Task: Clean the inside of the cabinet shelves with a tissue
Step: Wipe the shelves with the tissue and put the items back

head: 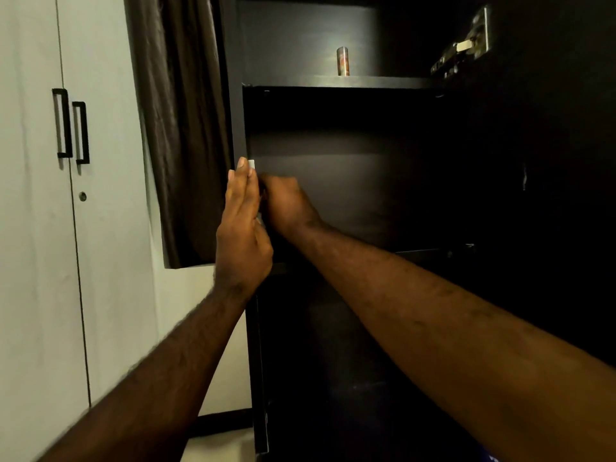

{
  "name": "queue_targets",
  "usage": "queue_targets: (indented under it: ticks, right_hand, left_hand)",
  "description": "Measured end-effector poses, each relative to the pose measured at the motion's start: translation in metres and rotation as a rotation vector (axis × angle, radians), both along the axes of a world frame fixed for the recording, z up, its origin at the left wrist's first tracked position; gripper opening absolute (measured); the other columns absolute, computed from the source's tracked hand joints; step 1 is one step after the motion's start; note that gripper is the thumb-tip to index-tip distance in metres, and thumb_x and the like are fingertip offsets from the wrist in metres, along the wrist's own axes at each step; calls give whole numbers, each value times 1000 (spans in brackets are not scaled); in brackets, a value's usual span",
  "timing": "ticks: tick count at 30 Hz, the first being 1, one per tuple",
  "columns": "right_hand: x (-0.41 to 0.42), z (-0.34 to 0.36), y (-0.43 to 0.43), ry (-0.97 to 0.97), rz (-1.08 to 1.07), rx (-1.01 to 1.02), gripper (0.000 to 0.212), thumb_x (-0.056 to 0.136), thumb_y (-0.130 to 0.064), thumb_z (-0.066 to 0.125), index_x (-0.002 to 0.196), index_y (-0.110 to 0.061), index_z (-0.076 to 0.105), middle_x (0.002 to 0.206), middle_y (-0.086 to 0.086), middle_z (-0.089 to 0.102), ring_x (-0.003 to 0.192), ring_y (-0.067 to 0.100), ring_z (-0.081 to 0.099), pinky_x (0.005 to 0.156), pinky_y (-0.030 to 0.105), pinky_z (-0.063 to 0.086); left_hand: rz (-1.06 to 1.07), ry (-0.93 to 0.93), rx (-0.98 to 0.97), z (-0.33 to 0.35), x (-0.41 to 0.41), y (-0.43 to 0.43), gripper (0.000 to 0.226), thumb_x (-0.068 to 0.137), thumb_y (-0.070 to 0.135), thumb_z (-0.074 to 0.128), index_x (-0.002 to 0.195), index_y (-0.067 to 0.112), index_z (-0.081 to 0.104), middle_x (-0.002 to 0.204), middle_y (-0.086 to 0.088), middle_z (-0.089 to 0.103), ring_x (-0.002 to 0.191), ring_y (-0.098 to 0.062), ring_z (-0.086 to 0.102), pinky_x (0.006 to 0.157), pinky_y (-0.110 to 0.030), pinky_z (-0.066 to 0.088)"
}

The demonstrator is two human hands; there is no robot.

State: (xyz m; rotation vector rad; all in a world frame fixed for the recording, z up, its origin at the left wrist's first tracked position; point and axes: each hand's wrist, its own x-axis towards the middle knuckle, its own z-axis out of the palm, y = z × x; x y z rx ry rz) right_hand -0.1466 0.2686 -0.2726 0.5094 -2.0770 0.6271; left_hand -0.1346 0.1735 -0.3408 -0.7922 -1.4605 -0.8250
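The tall dark-brown wooden cabinet (383, 181) stands open. Both hands meet at the front left edge of its middle compartment, just below the upper dark shelf board (333, 82).

The left hand (243, 228) is held upright with its back to the camera, its fingers straight and pressed together, pointing up along the cabinet's left side panel. The small white folded tissue (252, 164) shows as a pale corner just past those fingertips, and another pale sliver shows lower down between the two hands. It lies flat against the palm side of the left hand, at the compartment's left wall. The left thumb is hidden.

The right hand (288, 205) reaches in from the right and is touching, or just beside, the left hand. Its fingers are curled inward into a loose fist (I cannot tell whether they pinch the tissue, as the left hand and the shadow cover them).

A short shiny metal cylinder (342, 61) stands upright on the upper shelf near its middle. A metal door hinge (466, 50) sits at the cabinet's top right corner. Left of the cabinet hangs a dark brown curtain (180, 128), and beyond it are white wardrobe doors (30, 228) with two black bar handles (63, 123).
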Motion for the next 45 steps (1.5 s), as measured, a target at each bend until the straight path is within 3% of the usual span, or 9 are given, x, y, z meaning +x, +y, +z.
queue_targets:
  ticks: [6,12,18,25,30,33,37,41,45]
  right_hand:
    - [8,26,72,111,-466,-72,25,97,-11,46,117,-3,59,116,19,61,106,36,59,80,36,45]
    - [7,22,191,50,-888,-439,28,102,-2,38,127,3,49,128,25,56,118,42,57,94,48,48]
    - [5,27,171,208,-660,-272,29,95,-6,45,122,4,52,122,27,54,113,42,54,91,45,44]
    - [-4,15,20,214,-99,-87,23,91,-25,55,113,-24,61,106,8,67,94,28,64,80,40,55]
    - [-26,9,5,391,-254,-16,18,96,-35,50,99,-25,65,101,3,63,94,23,61,72,36,52]
    - [-38,28,63,398,-348,-275,31,94,-43,51,107,-19,66,109,3,61,98,16,55,79,20,39]
    - [-23,27,145,431,-364,-628,36,97,-20,46,120,7,56,112,15,60,107,21,57,96,13,38]
    - [-23,3,151,192,-677,-420,61,101,-19,35,150,10,14,158,28,16,148,38,14,123,43,8]
    - [-26,1,97,282,-605,20,62,99,-23,33,153,4,17,160,25,12,149,39,10,123,47,5]
  left_hand:
    - [19,11,-11,-1,0,1,79,86,-22,41,156,6,21,166,-4,14,153,-17,6,123,-25,14]
    - [22,13,-7,-1,0,0,79,86,-22,42,156,6,20,166,-4,14,153,-17,7,124,-28,15]
    - [20,11,3,-1,0,1,80,85,-23,42,156,6,21,165,-4,15,153,-17,8,124,-32,17]
    - [16,16,8,-1,1,-1,79,83,-24,42,155,5,24,165,-6,18,153,-19,9,123,-25,11]
    - [4,8,-5,-1,0,-2,77,84,-22,42,154,5,25,164,-7,19,153,-18,10,123,-23,12]
    - [3,18,1,-2,2,0,77,85,-23,42,155,5,25,165,-4,18,153,-17,9,123,-23,13]
    - [9,12,13,-1,0,0,77,87,-22,42,156,7,23,165,-2,17,153,-14,8,123,-24,15]
    - [15,12,33,-2,1,1,78,86,-23,42,156,8,24,165,-1,18,153,-13,9,123,-25,15]
    - [16,18,34,-2,1,3,79,85,-23,42,155,7,25,165,-2,19,153,-14,10,123,-25,14]
